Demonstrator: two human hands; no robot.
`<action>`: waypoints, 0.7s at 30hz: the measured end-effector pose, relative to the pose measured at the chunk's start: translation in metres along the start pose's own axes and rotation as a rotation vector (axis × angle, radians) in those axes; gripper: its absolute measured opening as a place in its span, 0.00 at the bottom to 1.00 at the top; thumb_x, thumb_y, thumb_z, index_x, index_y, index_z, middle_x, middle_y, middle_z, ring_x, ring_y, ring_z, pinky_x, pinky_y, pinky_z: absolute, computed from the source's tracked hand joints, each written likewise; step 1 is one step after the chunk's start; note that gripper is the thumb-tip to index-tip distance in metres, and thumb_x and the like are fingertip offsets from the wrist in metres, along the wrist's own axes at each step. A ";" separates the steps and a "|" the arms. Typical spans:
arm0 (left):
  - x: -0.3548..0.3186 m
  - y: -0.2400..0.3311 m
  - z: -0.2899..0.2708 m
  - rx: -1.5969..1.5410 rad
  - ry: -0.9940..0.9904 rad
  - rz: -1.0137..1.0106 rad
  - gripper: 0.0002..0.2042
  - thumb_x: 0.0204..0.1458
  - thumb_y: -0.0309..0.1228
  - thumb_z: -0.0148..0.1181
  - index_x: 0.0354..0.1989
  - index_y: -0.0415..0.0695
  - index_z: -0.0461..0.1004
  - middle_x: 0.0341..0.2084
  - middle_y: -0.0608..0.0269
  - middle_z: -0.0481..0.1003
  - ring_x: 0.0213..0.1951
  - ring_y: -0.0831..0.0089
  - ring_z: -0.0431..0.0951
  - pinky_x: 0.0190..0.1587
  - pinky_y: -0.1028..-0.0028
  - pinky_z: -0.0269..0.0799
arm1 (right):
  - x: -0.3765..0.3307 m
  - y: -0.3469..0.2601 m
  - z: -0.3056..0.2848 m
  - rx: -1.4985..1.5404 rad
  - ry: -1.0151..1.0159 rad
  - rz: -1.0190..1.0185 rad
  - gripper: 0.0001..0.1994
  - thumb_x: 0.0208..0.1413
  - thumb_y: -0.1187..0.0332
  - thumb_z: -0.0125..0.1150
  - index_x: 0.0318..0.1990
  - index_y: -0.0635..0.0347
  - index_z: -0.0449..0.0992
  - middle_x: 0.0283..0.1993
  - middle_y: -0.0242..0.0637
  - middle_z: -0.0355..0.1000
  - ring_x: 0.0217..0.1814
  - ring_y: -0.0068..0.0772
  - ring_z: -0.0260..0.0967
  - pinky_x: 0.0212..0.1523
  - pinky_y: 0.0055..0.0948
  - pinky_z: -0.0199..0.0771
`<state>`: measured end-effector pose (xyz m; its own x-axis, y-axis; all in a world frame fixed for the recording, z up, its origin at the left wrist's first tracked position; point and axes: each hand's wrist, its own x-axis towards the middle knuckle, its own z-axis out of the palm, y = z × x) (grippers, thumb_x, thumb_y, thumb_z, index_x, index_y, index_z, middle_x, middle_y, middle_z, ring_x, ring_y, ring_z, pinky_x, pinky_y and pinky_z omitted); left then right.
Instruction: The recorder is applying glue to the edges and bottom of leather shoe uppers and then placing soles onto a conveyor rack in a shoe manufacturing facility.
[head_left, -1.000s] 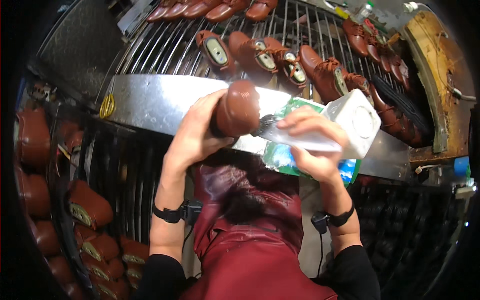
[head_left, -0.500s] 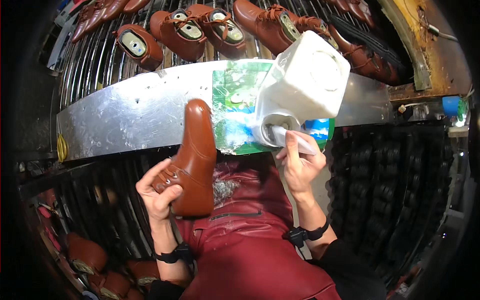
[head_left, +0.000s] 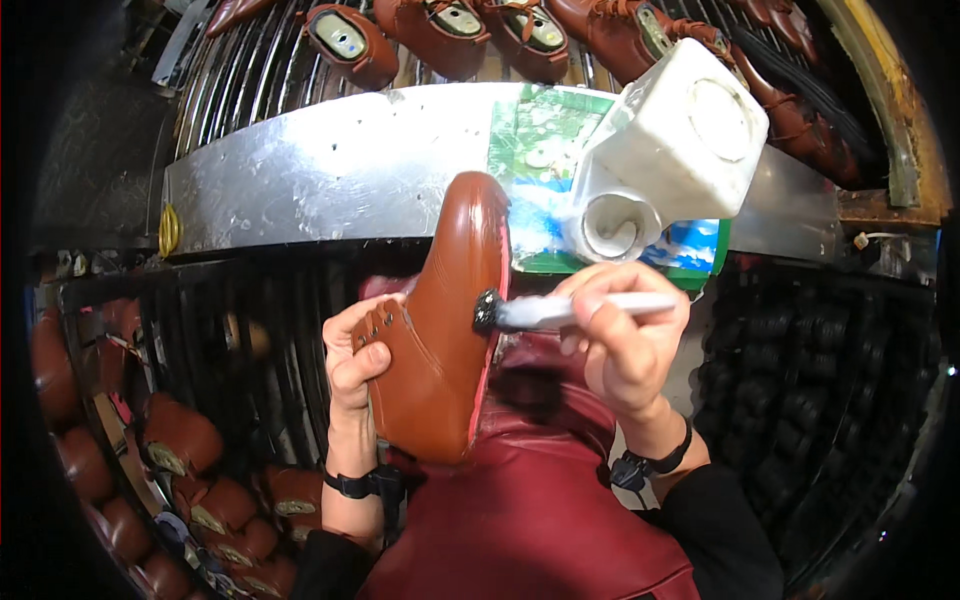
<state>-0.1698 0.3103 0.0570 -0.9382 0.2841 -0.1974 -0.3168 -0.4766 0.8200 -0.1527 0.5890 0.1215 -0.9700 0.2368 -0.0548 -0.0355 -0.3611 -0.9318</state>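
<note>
A brown leather shoe upper (head_left: pixel 440 320), toe pointing away, is held on its side by my left hand (head_left: pixel 355 365), whose thumb and fingers close around the part with the lace eyelets. A pink strip shows along its right, bottom edge. My right hand (head_left: pixel 630 345) grips a brush (head_left: pixel 545 311) by its pale handle. The dark, wet-looking bristles rest at or right beside that edge, near mid-length. Just beyond my right hand stands a white plastic container (head_left: pixel 690 125) with a round open mouth (head_left: pixel 618 228) facing me.
The container sits on a green and blue sheet (head_left: pixel 555 140) on a metal ledge (head_left: pixel 330 150). Brown shoes (head_left: pixel 350 45) line the roller rack behind. More shoe uppers (head_left: pixel 180 435) lie at lower left. Dark stacked pieces (head_left: pixel 800 400) fill the right side. A maroon apron (head_left: pixel 530 510) covers my lap.
My right hand has drawn the brush out of the container's mouth and brought it to the shoe. The left hand has turned the shoe so its pink edge shows. The view has shifted.
</note>
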 end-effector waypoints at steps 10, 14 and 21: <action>0.019 -0.001 -0.019 -0.013 -0.008 0.058 0.25 0.62 0.34 0.64 0.63 0.28 0.72 0.50 0.49 0.82 0.48 0.64 0.85 0.55 0.65 0.81 | -0.052 -0.014 0.027 -0.275 -0.477 -0.286 0.07 0.54 0.77 0.71 0.33 0.72 0.78 0.32 0.53 0.81 0.33 0.39 0.83 0.34 0.30 0.83; 0.026 0.003 -0.014 -0.025 0.007 0.093 0.21 0.64 0.32 0.61 0.61 0.29 0.74 0.46 0.53 0.83 0.42 0.70 0.85 0.48 0.71 0.81 | -0.046 -0.020 0.033 -0.190 -0.194 0.017 0.04 0.54 0.79 0.70 0.32 0.72 0.80 0.33 0.46 0.82 0.31 0.27 0.79 0.32 0.26 0.79; 0.023 0.017 0.005 -0.060 0.090 0.077 0.19 0.66 0.34 0.59 0.58 0.32 0.76 0.43 0.55 0.84 0.39 0.72 0.85 0.43 0.72 0.83 | -0.046 -0.035 0.037 -0.426 -0.430 -0.314 0.09 0.44 0.82 0.74 0.33 0.73 0.79 0.33 0.51 0.81 0.33 0.35 0.82 0.34 0.28 0.81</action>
<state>-0.1965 0.3128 0.0693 -0.9680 0.1697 -0.1846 -0.2483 -0.5442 0.8014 -0.1157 0.5576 0.1701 -0.9416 -0.1389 0.3066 -0.3187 0.0740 -0.9450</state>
